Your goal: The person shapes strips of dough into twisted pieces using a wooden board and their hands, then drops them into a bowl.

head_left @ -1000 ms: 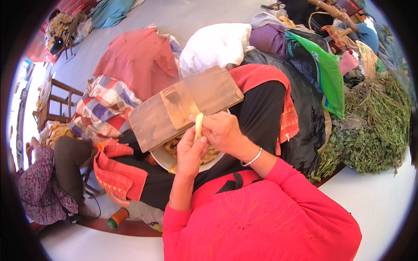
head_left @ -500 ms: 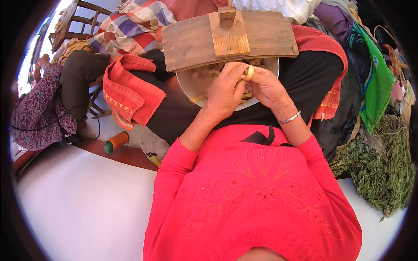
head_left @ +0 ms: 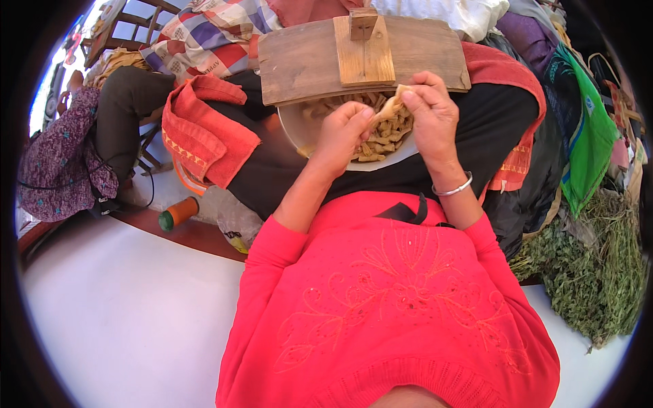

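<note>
Between my two hands a pale yellow, soft strip [head_left: 387, 113] is stretched, twisted narrow toward my left hand. My left hand [head_left: 343, 134] pinches one end, its fingers curled. My right hand [head_left: 434, 117], with a silver bangle at the wrist, grips the other end between thumb and fingers. Both are held over a white basin [head_left: 292, 130] in my lap. Many short, folded yellowish pieces [head_left: 386, 137] lie in the basin. Across its far side rests a brown wooden board [head_left: 299, 64], with a lighter wood plank and a small upright block [head_left: 363, 24] on it.
Red towels drape over my legs at the left [head_left: 204, 132] and right [head_left: 502, 71]. An orange-and-green thread spool [head_left: 179, 213] lies at the left. Dried green herbs [head_left: 585, 265] and a green bag [head_left: 586, 139] are on the right. Beyond the left towel sits another person's knee [head_left: 129, 115].
My hands were close together around a looped yellow strip; now they are apart, with the strip drawn out between them. My right hand has moved up and right, showing more of the basin.
</note>
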A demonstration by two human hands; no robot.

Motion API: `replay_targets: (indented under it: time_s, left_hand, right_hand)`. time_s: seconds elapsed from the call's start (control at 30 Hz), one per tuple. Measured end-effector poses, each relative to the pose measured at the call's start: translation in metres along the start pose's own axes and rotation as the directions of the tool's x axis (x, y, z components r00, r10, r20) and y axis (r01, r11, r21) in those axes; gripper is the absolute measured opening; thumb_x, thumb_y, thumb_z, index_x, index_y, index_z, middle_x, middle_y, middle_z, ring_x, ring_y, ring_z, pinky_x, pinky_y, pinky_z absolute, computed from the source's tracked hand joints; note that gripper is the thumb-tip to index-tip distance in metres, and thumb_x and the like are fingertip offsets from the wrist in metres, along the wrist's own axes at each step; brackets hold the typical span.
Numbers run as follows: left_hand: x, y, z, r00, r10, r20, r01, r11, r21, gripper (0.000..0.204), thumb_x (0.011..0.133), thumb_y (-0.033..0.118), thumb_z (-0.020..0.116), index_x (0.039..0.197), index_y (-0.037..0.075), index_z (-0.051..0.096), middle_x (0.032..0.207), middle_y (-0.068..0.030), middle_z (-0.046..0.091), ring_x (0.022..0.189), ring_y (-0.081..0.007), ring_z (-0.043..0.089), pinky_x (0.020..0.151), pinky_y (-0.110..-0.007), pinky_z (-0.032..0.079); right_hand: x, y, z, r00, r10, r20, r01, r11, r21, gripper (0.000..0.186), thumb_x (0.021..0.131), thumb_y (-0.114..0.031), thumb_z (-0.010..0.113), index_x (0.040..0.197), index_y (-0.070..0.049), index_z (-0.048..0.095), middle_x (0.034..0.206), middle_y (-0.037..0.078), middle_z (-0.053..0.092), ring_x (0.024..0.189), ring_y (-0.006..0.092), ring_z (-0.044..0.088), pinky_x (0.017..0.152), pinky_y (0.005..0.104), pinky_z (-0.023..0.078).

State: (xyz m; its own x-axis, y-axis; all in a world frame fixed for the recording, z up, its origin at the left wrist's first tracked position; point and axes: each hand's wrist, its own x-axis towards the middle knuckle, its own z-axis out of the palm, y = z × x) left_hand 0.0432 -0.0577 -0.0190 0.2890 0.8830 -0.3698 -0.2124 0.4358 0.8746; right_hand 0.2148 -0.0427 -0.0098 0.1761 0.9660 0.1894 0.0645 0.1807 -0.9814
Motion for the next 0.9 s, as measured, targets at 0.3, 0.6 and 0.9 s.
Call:
replay_targets:
  time_s: [0.3,0.6,0.9]
  left_hand:
    - [-0.027,0.024,-0.012,0.801,0.574,0.171,-0.432,0.355,0.829,0.008,0.086,0.007,0.063,0.092,0.003,0.061,0.081,-0.0120,0.060,0.069,-0.0270,0.060,0.062,-0.032,0.046]
    - [-0.013,0.028,-0.020,0.931,0.303,0.203,-0.345,0.549,0.762,0.011,0.089,0.016,0.060,0.090,0.005,0.061,0.070,-0.0119,0.059,0.064,-0.0262,0.059,0.059,-0.034,0.045]
    - [0.010,0.050,-0.019,0.950,0.168,0.264,-0.268,0.871,0.411,0.021,0.095,0.020,0.057,0.089,0.000,0.062,0.072,0.0061,0.051,0.068,-0.0032,0.043,0.059,-0.019,0.037]
  right_hand:
    - [0.019,-0.016,-0.038,0.924,-0.046,0.379,0.167,0.941,-0.295,0.036,0.081,-0.019,0.071,0.115,-0.008,0.062,0.103,0.008,0.065,0.082,0.0178,0.062,0.070,0.0315,0.050]
    - [0.025,-0.033,-0.047,0.655,0.018,0.755,0.506,0.732,-0.457,0.019,0.088,-0.019,0.061,0.081,-0.002,0.061,0.069,0.013,0.058,0.067,0.0337,0.058,0.059,0.0393,0.046]
    - [0.050,-0.042,-0.029,0.693,0.393,0.604,-0.364,0.914,-0.178,0.026,0.093,-0.020,0.059,0.102,0.004,0.063,0.084,0.002,0.065,0.071,0.0100,0.060,0.065,0.0225,0.048]
